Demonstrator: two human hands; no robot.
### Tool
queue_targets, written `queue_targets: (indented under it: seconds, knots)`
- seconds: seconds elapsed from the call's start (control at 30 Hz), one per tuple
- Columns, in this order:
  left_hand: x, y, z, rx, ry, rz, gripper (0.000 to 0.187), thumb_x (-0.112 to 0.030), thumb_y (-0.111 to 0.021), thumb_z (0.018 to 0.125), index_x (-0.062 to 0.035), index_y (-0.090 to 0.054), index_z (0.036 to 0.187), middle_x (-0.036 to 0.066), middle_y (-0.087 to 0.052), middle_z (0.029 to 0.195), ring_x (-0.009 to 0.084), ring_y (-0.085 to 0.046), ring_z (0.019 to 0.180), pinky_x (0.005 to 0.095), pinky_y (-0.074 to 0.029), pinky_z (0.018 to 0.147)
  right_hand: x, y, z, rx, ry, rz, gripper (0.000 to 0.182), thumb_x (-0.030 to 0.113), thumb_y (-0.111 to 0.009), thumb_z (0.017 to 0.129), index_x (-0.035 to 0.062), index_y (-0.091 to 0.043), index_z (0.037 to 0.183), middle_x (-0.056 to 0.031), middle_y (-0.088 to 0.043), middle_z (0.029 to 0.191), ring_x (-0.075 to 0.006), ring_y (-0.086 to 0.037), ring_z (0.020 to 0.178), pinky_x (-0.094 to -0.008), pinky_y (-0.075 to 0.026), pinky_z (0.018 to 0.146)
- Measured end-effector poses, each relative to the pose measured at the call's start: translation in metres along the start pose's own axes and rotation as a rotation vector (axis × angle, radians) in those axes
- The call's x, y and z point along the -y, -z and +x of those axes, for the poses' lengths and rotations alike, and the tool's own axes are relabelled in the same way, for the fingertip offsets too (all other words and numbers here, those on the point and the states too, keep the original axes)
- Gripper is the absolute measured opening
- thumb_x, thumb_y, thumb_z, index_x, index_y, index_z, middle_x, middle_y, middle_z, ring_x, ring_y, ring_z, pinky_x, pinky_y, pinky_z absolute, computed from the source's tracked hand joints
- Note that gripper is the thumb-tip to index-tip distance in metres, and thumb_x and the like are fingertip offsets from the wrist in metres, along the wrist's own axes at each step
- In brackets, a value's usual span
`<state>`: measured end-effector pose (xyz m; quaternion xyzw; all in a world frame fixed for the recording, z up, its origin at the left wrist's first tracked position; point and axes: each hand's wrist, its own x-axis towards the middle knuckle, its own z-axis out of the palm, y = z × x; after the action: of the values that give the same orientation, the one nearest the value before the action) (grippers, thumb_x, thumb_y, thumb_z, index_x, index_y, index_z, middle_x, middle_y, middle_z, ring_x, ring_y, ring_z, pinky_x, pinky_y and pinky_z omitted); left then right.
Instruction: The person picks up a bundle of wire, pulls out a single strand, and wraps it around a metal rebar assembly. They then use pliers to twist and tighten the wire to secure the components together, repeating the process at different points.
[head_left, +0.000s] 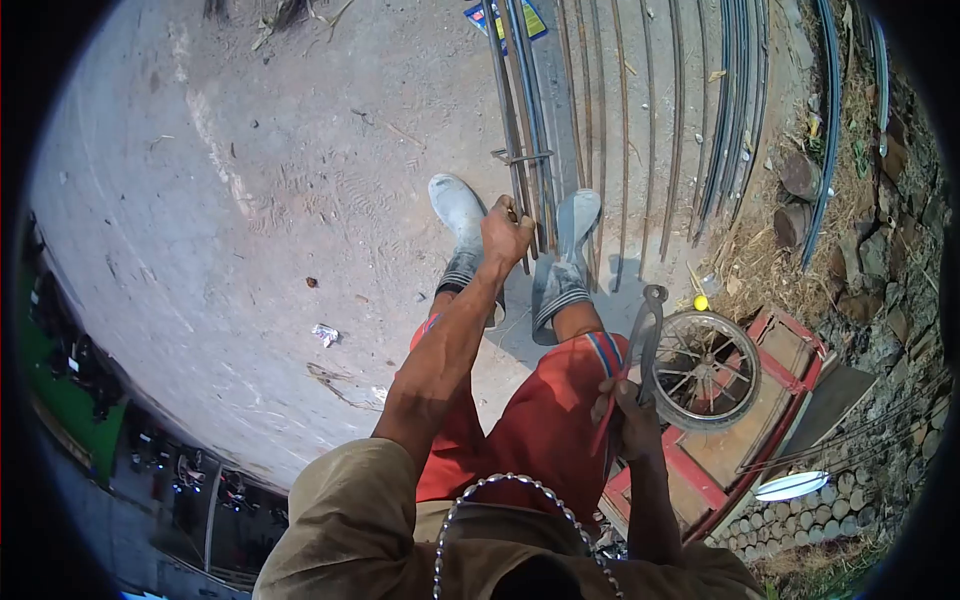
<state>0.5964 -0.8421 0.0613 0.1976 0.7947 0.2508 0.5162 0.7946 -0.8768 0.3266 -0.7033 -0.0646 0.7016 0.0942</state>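
My left hand (507, 236) is closed in front of me, beside the near ends of a bundle of steel bars (517, 120). A small dark bit shows at its fingers, but I cannot make out what it is. Across the bundle lies a short bent metal piece (522, 156). By my right thigh, my right hand (632, 415) grips a pair of pincers (648, 335), their head pointing away from me and one reddish handle showing below.
More long bars (675, 120) lie to the right of the bundle. A wooden cart with red edges (770, 375) and a spoked wheel (705, 370) stands close on my right. Logs (797, 200) and a stone wall (890, 300) lie beyond. My grey boots (460, 215) flank the bars.
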Motion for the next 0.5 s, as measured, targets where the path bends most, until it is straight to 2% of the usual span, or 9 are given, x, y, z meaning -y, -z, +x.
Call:
queue_targets:
  seconds: [0.1,0.2,0.27,0.3,0.4,0.43,0.5]
  knots:
    - [0.011,-0.005,0.007,-0.023,-0.022,0.022,0.016,-0.011,-0.065,0.069,-0.0018,-0.056,0.078,0.013,-0.063,0.069,0.0257,-0.061,0.063,0.0343,-0.049,0.062,-0.022,0.016,0.004,-0.012,0.09,-0.24,0.028,0.027,-0.054,0.093,-0.0001,-0.059,0.097,-0.0063,-0.058,0.068,-0.0169,-0.057,0.06,-0.0291,-0.046,0.056]
    - [0.016,-0.003,0.004,-0.033,-0.091,0.063,0.018,-0.013,-0.066,0.072,-0.0016,-0.059,0.084,0.013,-0.064,0.075,0.0232,-0.062,0.068,0.0322,-0.049,0.065,-0.021,0.011,-0.003,-0.023,0.033,-0.171,0.031,0.028,-0.053,0.093,-0.0017,-0.059,0.101,-0.0056,-0.058,0.071,-0.015,-0.057,0.062,-0.0278,-0.047,0.057]
    - [0.007,-0.001,-0.003,-0.076,-0.001,0.004,0.018,-0.015,-0.066,0.076,-0.0027,-0.06,0.088,0.011,-0.065,0.077,0.0213,-0.062,0.071,0.0313,-0.048,0.067,-0.022,0.01,0.003,-0.045,-0.04,-0.029,0.033,0.028,-0.052,0.094,-0.0028,-0.059,0.103,-0.005,-0.059,0.072,-0.0135,-0.058,0.064,-0.0271,-0.047,0.058]
    - [0.002,0.005,-0.026,-0.081,0.068,-0.012,0.018,-0.015,-0.066,0.078,-0.0032,-0.061,0.09,0.01,-0.065,0.079,0.0203,-0.062,0.072,0.0309,-0.048,0.068,-0.014,0.002,-0.004,-0.054,-0.003,-0.161,0.034,0.028,-0.05,0.095,-0.004,-0.06,0.104,-0.0034,-0.058,0.071,-0.0095,-0.054,0.062,-0.0244,-0.044,0.056]
    - [-0.038,0.027,-0.095,0.341,0.252,-0.389,0.027,-0.026,-0.057,0.089,-0.0041,-0.057,0.105,0.006,-0.064,0.096,0.0177,-0.061,0.084,0.0311,-0.048,0.076,-0.025,0.012,-0.001,0.055,0.055,-0.275,0.035,0.028,-0.049,0.095,-0.0038,-0.062,0.102,-0.0013,-0.055,0.07,-0.0072,-0.049,0.059,-0.0229,-0.04,0.053]
    - [-0.05,0.034,-0.12,0.498,0.331,-0.53,0.033,-0.031,-0.053,0.092,-0.0041,-0.054,0.112,0.006,-0.062,0.103,0.0175,-0.06,0.088,0.0318,-0.048,0.078,-0.021,0.007,-0.008,0.137,0.164,-0.243,0.037,0.031,-0.049,0.095,-0.0024,-0.063,0.101,0.0015,-0.051,0.066,-0.006,-0.043,0.053,-0.0216,-0.035,0.047]
    - [-0.067,0.041,-0.168,0.658,0.243,-0.821,0.046,-0.039,-0.048,0.094,-0.0036,-0.045,0.123,0.009,-0.057,0.115,0.0188,-0.058,0.096,0.035,-0.048,0.083,-0.026,0.015,-0.011,0.308,0.197,-0.411,0.037,0.032,-0.049,0.095,-0.0017,-0.064,0.101,0.0026,-0.048,0.065,-0.0058,-0.041,0.049,-0.021,-0.033,0.044]
